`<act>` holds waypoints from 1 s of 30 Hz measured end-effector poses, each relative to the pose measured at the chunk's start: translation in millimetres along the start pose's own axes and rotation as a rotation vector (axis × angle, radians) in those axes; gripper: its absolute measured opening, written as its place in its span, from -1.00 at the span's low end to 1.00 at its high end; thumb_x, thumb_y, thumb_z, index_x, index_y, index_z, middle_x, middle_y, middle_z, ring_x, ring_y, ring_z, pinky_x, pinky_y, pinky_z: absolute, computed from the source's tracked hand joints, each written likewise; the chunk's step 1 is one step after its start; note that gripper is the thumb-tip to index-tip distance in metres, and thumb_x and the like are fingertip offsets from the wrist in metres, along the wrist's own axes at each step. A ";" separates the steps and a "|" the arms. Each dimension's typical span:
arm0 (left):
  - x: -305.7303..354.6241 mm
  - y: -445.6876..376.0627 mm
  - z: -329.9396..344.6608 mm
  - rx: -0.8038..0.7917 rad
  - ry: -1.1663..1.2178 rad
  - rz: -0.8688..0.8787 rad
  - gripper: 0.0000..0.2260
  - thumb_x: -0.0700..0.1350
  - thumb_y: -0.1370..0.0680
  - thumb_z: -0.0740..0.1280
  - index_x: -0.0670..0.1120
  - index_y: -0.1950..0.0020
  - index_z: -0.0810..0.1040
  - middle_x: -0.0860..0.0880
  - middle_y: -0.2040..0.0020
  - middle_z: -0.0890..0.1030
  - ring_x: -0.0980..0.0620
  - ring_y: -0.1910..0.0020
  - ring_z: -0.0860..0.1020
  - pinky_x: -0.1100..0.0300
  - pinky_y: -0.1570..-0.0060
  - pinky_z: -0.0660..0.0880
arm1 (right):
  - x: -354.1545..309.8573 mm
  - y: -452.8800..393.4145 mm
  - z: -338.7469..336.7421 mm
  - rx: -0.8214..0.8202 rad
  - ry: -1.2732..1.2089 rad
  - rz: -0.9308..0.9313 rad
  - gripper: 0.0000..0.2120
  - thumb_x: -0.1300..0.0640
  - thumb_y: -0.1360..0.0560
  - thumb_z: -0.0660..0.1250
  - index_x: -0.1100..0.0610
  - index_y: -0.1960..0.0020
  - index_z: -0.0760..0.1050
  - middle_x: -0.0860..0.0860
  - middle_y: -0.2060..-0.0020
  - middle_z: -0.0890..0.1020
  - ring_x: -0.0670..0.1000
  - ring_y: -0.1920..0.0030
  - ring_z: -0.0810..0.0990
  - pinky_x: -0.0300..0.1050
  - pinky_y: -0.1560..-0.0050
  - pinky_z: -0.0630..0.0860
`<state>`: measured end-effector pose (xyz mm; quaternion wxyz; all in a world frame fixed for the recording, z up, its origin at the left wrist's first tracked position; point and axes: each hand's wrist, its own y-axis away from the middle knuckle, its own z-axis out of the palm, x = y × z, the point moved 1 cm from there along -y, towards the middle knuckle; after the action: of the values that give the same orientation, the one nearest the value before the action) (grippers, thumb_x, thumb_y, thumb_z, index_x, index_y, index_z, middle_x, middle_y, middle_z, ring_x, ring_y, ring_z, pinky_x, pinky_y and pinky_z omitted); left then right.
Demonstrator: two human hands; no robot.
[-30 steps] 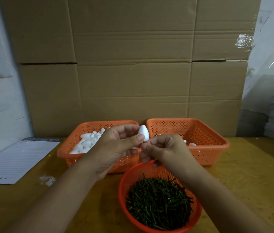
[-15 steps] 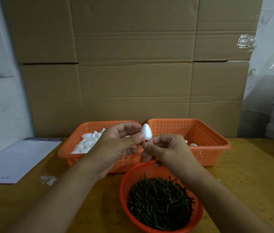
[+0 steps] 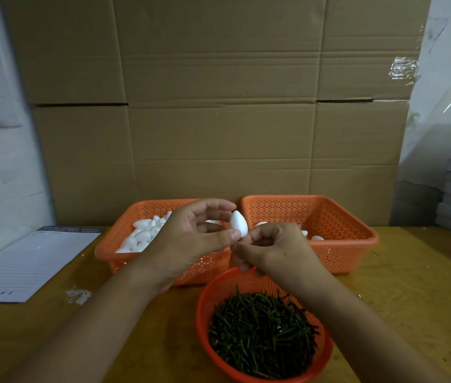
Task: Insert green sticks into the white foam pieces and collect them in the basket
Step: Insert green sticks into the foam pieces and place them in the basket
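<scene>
Barely shifting since before, the left hand (image 3: 191, 239) is pinching the white egg-shaped foam piece (image 3: 238, 223) while the right hand (image 3: 271, 248) — fingers curled, its stick hidden — is seating it; next, a straight push.

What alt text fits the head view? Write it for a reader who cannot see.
A left hand pinches a white foam egg while the right hand meets it from below, fingers curled. Beneath sit a round basket of green sticks and two orange baskets holding foam pieces.
</scene>
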<state>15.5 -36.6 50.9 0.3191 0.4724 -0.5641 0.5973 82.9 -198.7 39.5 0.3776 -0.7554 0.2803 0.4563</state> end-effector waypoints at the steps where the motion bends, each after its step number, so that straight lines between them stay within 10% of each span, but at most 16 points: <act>1: 0.0 0.2 0.1 -0.011 -0.019 0.012 -0.62 -0.16 -0.36 0.60 -0.02 -0.15 0.64 -0.07 -0.08 0.70 0.01 0.00 0.68 0.23 0.09 0.58 | 0.0 -0.2 0.1 -0.003 0.003 0.000 -0.83 0.14 -0.48 0.48 0.18 0.25 0.65 0.12 0.36 0.70 0.19 0.28 0.67 -0.06 0.29 0.56; 30: -2.5 -0.9 3.8 0.054 0.070 -0.029 -0.68 -0.01 -0.44 0.42 -0.05 -0.16 0.62 -0.09 -0.03 0.72 0.04 0.06 0.66 0.22 0.15 0.59 | -5.1 3.9 -3.0 -0.013 -0.041 -0.024 -0.84 0.20 -0.57 0.38 0.18 0.17 0.65 0.08 0.32 0.71 -0.05 0.33 0.67 -0.23 0.35 0.55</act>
<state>18.0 -39.7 48.5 0.3345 0.4678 -0.5292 0.6238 79.1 -202.9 43.8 0.3839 -0.7515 0.2604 0.4691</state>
